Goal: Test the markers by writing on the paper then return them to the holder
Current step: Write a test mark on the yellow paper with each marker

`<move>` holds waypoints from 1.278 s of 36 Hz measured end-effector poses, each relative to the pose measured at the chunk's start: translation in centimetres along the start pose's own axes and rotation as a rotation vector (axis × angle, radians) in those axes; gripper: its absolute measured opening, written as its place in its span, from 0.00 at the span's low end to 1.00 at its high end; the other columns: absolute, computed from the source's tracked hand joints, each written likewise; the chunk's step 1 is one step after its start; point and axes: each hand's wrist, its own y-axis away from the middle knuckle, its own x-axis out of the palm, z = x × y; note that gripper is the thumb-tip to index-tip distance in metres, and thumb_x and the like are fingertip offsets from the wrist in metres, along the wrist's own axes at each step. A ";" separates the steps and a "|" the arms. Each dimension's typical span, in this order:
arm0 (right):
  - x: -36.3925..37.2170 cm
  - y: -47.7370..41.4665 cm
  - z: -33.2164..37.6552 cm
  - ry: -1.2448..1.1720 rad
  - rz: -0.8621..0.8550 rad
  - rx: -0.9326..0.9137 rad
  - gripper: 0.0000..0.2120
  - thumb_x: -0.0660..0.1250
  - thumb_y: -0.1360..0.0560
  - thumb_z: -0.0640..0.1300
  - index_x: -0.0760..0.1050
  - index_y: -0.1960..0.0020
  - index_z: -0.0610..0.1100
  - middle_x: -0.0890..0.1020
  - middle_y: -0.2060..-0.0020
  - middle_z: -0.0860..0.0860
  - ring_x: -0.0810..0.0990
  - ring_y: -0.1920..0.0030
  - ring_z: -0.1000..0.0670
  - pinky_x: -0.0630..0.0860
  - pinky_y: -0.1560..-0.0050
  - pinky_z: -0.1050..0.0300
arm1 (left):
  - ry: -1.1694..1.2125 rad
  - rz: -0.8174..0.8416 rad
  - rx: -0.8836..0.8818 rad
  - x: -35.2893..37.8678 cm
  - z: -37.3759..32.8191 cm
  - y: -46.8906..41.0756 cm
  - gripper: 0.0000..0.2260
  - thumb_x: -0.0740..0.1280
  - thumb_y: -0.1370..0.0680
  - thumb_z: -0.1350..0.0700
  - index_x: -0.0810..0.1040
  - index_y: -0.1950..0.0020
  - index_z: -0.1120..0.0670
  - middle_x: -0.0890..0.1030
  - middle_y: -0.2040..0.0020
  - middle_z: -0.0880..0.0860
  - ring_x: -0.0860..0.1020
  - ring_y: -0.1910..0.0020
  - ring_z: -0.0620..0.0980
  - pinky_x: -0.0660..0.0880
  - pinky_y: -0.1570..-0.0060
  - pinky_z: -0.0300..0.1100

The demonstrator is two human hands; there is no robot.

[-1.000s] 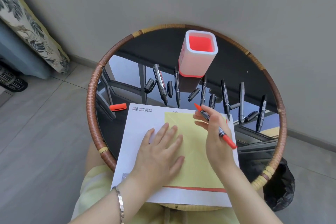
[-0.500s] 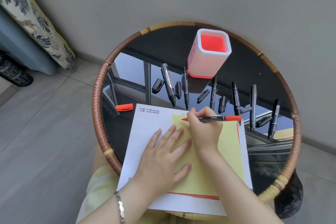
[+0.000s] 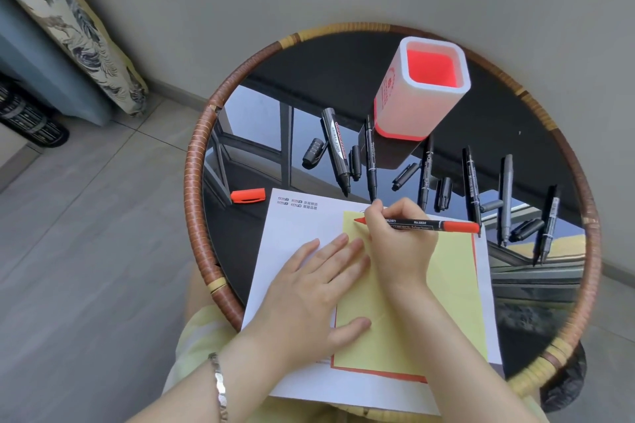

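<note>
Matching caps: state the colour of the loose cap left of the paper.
Cap: orange-red, head view.

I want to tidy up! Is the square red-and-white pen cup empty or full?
Empty. The square red-and-white pen cup shows only its red inside; black markers lie outside on the round glass table.

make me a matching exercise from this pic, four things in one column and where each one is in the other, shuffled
Things:
1. red marker
2. red cap
3. holder
4. left hand

Places:
A. lies on the table, left of the paper
B. pressed flat on the paper
C. stands upright at the far side of the table, nothing in it
D. gripped by the right hand, tip at the corner of the yellow sheet

Pairs: 1-D, 2-A, 3-C, 4-B
</note>
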 end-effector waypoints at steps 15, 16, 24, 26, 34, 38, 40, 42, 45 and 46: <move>0.0 0.0 0.0 0.012 -0.021 -0.009 0.19 0.67 0.30 0.34 0.63 0.75 0.45 0.68 0.82 0.54 0.70 0.78 0.60 0.64 0.73 0.71 | 0.008 0.009 -0.016 -0.2 -0.2 0.0 0.30 0.59 0.30 0.36 0.71 0.32 0.50 0.70 0.30 0.47 0.61 0.29 0.45 0.55 0.32 0.46; 0.0 0.0 0.0 0.009 -0.018 -0.008 0.19 0.67 0.30 0.34 0.63 0.75 0.45 0.68 0.83 0.54 0.71 0.78 0.60 0.64 0.73 0.71 | 0.012 0.007 -0.017 -0.2 -0.2 0.0 0.30 0.59 0.30 0.36 0.71 0.32 0.50 0.70 0.30 0.47 0.61 0.29 0.45 0.55 0.32 0.46; -0.1 0.2 0.0 -0.006 0.005 0.005 0.20 0.66 0.33 0.31 0.61 0.76 0.45 0.69 0.84 0.57 0.68 0.79 0.59 0.62 0.74 0.71 | 0.017 0.002 -0.017 0.0 -0.2 0.0 0.31 0.59 0.30 0.37 0.70 0.31 0.50 0.69 0.29 0.47 0.61 0.29 0.45 0.55 0.32 0.46; -0.1 0.2 0.2 -0.018 0.002 0.010 0.20 0.66 0.32 0.30 0.61 0.75 0.44 0.69 0.85 0.58 0.70 0.79 0.61 0.63 0.74 0.72 | 0.012 0.002 -0.016 0.0 -0.1 0.0 0.31 0.59 0.30 0.36 0.70 0.31 0.50 0.69 0.29 0.47 0.61 0.29 0.45 0.55 0.32 0.46; -0.1 0.1 0.0 -0.008 -0.015 0.005 0.21 0.66 0.32 0.32 0.61 0.76 0.46 0.68 0.84 0.57 0.68 0.78 0.59 0.63 0.72 0.70 | -0.002 -0.005 -0.012 0.0 -0.1 0.0 0.30 0.59 0.30 0.36 0.71 0.32 0.50 0.69 0.30 0.47 0.61 0.29 0.45 0.56 0.33 0.46; -0.1 0.2 0.4 -0.031 -0.002 0.012 0.19 0.66 0.31 0.31 0.62 0.75 0.43 0.66 0.83 0.55 0.70 0.79 0.62 0.63 0.74 0.72 | 0.000 -0.022 -0.010 0.0 -0.1 -0.1 0.30 0.59 0.31 0.37 0.71 0.32 0.50 0.71 0.30 0.48 0.62 0.29 0.45 0.57 0.33 0.47; -0.1 0.2 0.4 -0.031 0.021 0.009 0.19 0.66 0.31 0.31 0.62 0.75 0.43 0.68 0.84 0.56 0.70 0.79 0.62 0.63 0.74 0.72 | 0.011 -0.034 -0.006 0.1 -0.1 0.0 0.31 0.59 0.31 0.37 0.70 0.32 0.50 0.71 0.30 0.48 0.62 0.29 0.45 0.57 0.33 0.47; -0.1 0.2 0.2 -0.022 0.029 0.003 0.20 0.67 0.32 0.32 0.62 0.75 0.45 0.70 0.84 0.57 0.69 0.79 0.60 0.63 0.73 0.71 | 0.015 -0.038 -0.005 0.1 -0.1 0.0 0.31 0.60 0.31 0.37 0.69 0.31 0.50 0.70 0.30 0.48 0.62 0.29 0.45 0.57 0.33 0.47; -0.1 0.2 0.0 -0.018 0.036 0.010 0.20 0.67 0.32 0.32 0.62 0.75 0.46 0.70 0.83 0.58 0.69 0.78 0.60 0.63 0.73 0.71 | 0.016 -0.035 -0.005 0.1 -0.1 0.0 0.31 0.60 0.31 0.37 0.69 0.31 0.50 0.69 0.30 0.48 0.61 0.29 0.45 0.57 0.33 0.47; -0.1 0.2 0.1 -0.016 0.040 0.010 0.20 0.67 0.32 0.32 0.62 0.76 0.46 0.70 0.83 0.58 0.69 0.79 0.60 0.63 0.73 0.71 | 0.014 -0.034 -0.004 0.1 -0.1 0.0 0.31 0.60 0.31 0.37 0.68 0.31 0.50 0.69 0.29 0.48 0.61 0.29 0.45 0.57 0.33 0.47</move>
